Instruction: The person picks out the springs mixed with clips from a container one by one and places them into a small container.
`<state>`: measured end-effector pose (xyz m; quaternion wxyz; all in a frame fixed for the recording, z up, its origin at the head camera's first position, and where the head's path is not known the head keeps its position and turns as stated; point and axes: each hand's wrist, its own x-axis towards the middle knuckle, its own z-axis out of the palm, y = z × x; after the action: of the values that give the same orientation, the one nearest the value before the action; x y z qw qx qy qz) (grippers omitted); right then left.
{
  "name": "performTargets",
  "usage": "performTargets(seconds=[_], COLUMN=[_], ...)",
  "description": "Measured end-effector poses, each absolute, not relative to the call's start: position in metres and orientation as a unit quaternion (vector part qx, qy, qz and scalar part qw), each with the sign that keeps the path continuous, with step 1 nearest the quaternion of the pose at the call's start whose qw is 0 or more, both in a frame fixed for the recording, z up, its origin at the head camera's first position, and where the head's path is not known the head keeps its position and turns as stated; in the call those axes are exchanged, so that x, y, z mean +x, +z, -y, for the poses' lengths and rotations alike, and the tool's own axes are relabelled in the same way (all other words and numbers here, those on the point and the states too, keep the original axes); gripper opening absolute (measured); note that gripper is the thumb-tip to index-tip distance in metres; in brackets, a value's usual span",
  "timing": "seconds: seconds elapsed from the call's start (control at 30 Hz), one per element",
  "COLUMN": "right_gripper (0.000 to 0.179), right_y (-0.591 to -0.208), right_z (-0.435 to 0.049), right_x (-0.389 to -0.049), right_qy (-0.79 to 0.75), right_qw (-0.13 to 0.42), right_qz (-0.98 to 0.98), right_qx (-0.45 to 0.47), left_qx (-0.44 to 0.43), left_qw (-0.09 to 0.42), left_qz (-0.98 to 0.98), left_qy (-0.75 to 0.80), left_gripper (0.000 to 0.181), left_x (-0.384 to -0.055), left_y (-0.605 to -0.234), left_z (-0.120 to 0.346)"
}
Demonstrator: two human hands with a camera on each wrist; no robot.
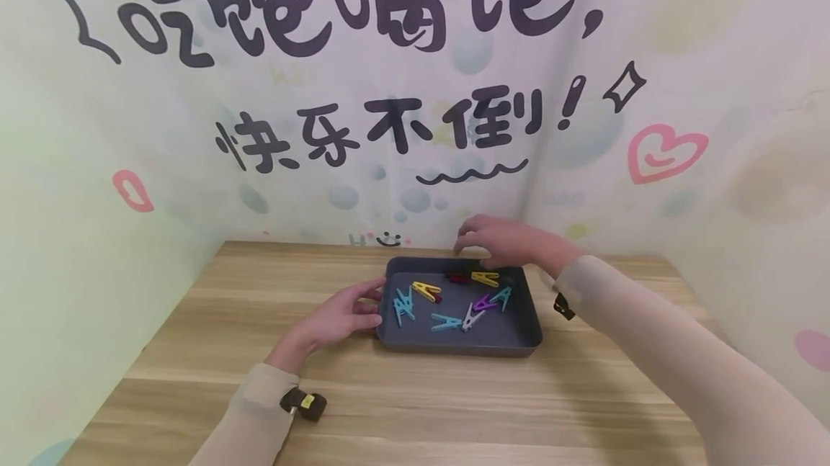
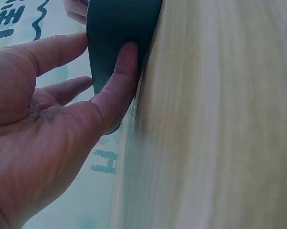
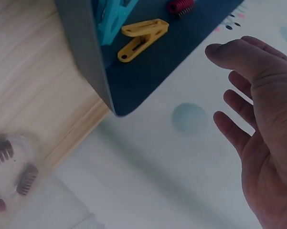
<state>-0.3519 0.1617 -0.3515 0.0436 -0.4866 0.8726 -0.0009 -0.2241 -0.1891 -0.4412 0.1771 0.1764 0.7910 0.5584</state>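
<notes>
A dark grey rectangular tray (image 1: 460, 350) holds clothespins in several colours. Yellow clothespins (image 1: 426, 291), blue ones (image 1: 446, 322), a purple one (image 1: 483, 303) and a white one (image 1: 472, 317) lie scattered on its floor, with small dark red claw clips (image 3: 181, 6) among them. My left hand (image 1: 346, 316) rests at the tray's left side, fingertips against the outer wall in the left wrist view. Over the far rim, toward the right corner, hovers my right hand (image 1: 499, 239); its fingers are loosely bent and hold nothing.
A round clear container (image 3: 12, 167) with small claw clips stands right of the tray, mostly behind my right forearm in the head view. The wooden table (image 1: 415, 408) meets a printed wall sheet (image 1: 311, 207) just behind the tray.
</notes>
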Motion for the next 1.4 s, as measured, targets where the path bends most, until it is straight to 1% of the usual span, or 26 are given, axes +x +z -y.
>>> performTargets(seconds=[0.27, 0.37, 0.67, 1.17, 1.4], right_gripper=[0.043, 0.043, 0.047, 0.039, 0.035], right_y=[-0.365, -0.37, -0.384, -0.398, -0.396], right_z=[-0.144, -0.14, -0.13, -0.126, -0.127], right_x=[-0.36, -0.362, -0.369, -0.374, -0.374], right_qy=[0.074, 0.087, 0.112, 0.135, 0.119], right_qw=[0.026, 0.032, 0.05, 0.046, 0.046], right_qz=[-0.851, -0.847, -0.85, -0.842, -0.842], right_qx=[-0.519, -0.523, -0.512, -0.52, -0.525], left_qx=[0.178, 0.184, 0.18, 0.174, 0.175], left_qw=[0.178, 0.177, 0.178, 0.18, 0.18], left_qz=[-0.791, -0.791, -0.793, -0.795, -0.793], left_qy=[0.558, 0.556, 0.554, 0.552, 0.556], left_gripper=[0.071, 0.072, 0.072, 0.072, 0.071], left_x=[-0.226, -0.227, -0.226, -0.225, -0.225], left_y=[-0.443, -0.444, -0.441, -0.44, -0.441], left_z=[0.19, 0.19, 0.19, 0.189, 0.19])
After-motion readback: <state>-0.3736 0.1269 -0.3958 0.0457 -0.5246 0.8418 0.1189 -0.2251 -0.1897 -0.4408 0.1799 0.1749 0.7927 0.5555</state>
